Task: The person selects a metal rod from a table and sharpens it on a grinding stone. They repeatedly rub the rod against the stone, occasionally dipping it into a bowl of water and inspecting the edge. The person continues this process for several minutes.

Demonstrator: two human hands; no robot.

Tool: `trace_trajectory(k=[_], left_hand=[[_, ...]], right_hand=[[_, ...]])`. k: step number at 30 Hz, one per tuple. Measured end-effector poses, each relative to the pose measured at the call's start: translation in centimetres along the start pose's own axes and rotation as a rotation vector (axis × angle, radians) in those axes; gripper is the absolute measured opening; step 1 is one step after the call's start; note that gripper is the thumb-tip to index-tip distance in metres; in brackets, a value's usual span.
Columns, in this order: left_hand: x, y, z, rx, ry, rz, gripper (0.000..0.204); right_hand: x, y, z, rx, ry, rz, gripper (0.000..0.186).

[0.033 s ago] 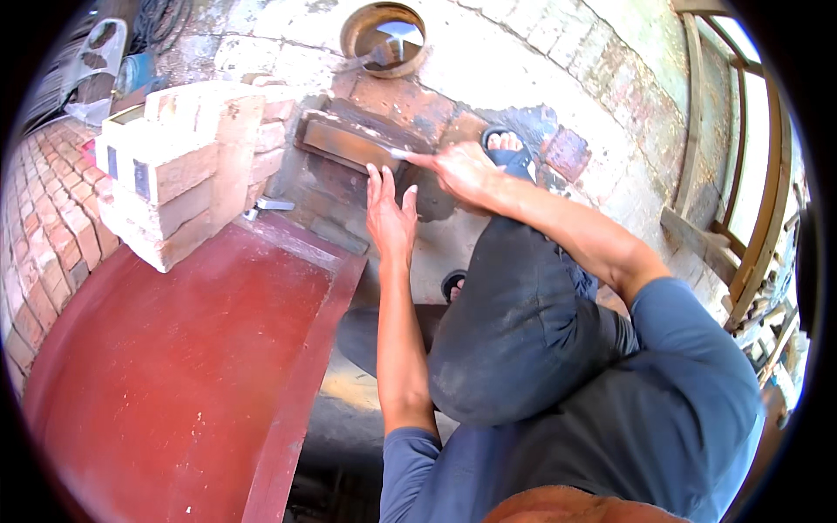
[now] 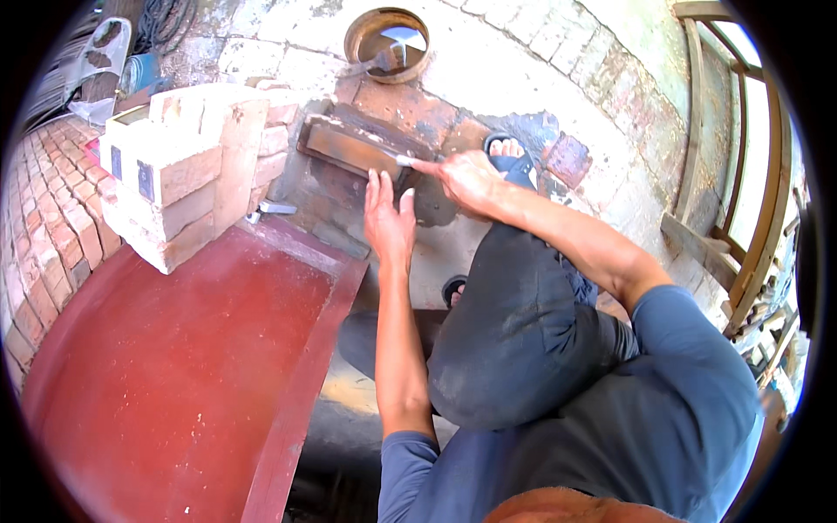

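A long brown rectangular block [image 2: 344, 146], wet-looking and much like a sharpening stone, lies on a dark base on the ground ahead of me. My right hand [image 2: 466, 180] is closed, its index finger stretched along a small silvery tool [image 2: 404, 161] at the block's near right end. Most of that tool is hidden by the fingers. My left hand [image 2: 389, 218] is open beside the block's near edge, fingers straight and the thumb apart. Whether its fingertips touch the block I cannot tell.
Beyond the block stands a round bowl [image 2: 350, 39] of liquid with a brush [image 2: 384, 61] in it. Pale bricks [image 2: 179, 174] are stacked to the left, behind a red panel [image 2: 200, 349]. A wooden frame [image 2: 754, 200] rises at right.
My right hand and the silvery tool have shifted slightly rightward and nearer along the block. My left hand keeps almost the same place. The whole view has moved a little.
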State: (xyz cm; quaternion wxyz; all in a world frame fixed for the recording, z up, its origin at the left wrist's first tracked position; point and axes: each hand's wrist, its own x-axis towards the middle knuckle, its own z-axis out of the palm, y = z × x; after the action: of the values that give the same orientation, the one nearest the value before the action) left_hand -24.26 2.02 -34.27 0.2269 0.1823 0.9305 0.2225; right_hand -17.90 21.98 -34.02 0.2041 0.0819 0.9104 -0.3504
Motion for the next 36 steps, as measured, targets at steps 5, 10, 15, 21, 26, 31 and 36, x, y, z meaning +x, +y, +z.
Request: trace_trajectory(k=[5, 10, 15, 21, 26, 31, 36], left_hand=[[6.4, 4.1, -4.2, -0.139, 0.245, -0.09, 0.05], [15.7, 7.2, -5.8, -0.024, 0.292, -0.085, 0.049], [21.9, 4.9, -2.5, -0.046, 0.291, -0.052, 0.038], [19.6, 5.2, -5.2, -0.42, 0.302, -0.016, 0.026], [7.8, 5.0, -9.3, -0.501, 0.48, -0.071, 0.025], [-1.0, 2.5, -7.7, -0.298, 0.427, -0.097, 0.024], [-2.5, 3.7, -8.1, -0.239, 0.527, -0.062, 0.024]], right_hand=[[1.6, 0.4, 0.5, -0.043, 0.059, -0.077, 0.067], [-0.7, 0.4, -0.7, -0.066, -0.067, -0.007, 0.07], [1.7, 0.6, 0.8, 0.031, 0.069, -0.11, 0.069], [0.1, 0.9, 0.6, -0.021, 0.089, -0.074, 0.065], [1.1, 1.3, 0.8, 0.034, 0.127, -0.104, 0.064], [0.4, 1.1, 0.5, -0.011, 0.084, -0.096, 0.063], [1.2, 1.1, 0.7, 0.038, 0.164, -0.132, 0.062]])
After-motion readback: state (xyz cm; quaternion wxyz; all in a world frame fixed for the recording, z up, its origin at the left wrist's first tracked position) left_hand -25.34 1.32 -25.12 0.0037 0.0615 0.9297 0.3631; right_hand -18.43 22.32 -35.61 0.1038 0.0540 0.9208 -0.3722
